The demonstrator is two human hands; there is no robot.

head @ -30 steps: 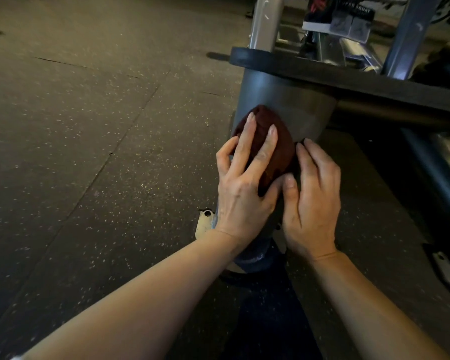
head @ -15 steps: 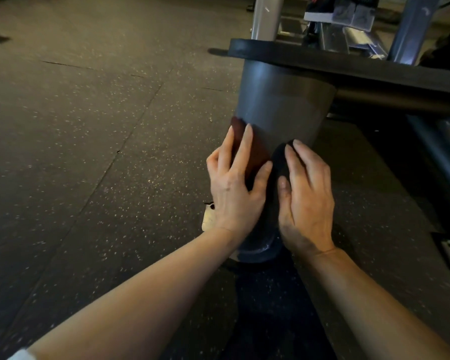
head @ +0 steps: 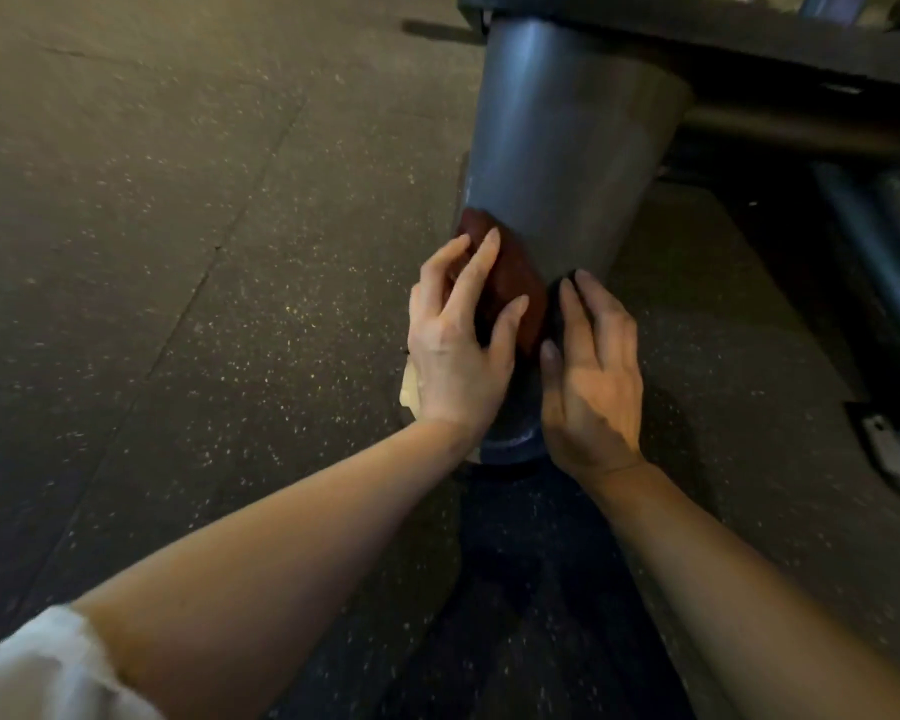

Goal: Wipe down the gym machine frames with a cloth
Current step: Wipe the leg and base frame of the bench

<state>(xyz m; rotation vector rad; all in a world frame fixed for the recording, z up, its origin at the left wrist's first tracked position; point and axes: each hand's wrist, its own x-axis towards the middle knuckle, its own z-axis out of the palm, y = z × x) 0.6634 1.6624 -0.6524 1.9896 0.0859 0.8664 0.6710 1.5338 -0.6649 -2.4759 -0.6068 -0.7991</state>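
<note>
Your left hand pressed the dark red cloth flat against the lower part of the grey machine post, fingers spread and nearly straight over it rather than curled round it, so that grip was a released, pressing one. Your right hand lay just beside it on the same post, fingers extended, touching the cloth's right edge; it grasped nothing that showed.

The main risk lay in that flat hold. With nothing pinched, the cloth could have slid out from under your palm on the smooth, rounded metal and dropped to the speckled rubber floor, picking up grit that would then scratch or smear the post. The cloth covered only a narrow patch, so the far side of the post, hidden from you, could easily have gone unwiped. Low down, the base and the pale bracket by your left wrist sat close; a quick downward stroke might have caught your knuckles there.
</note>
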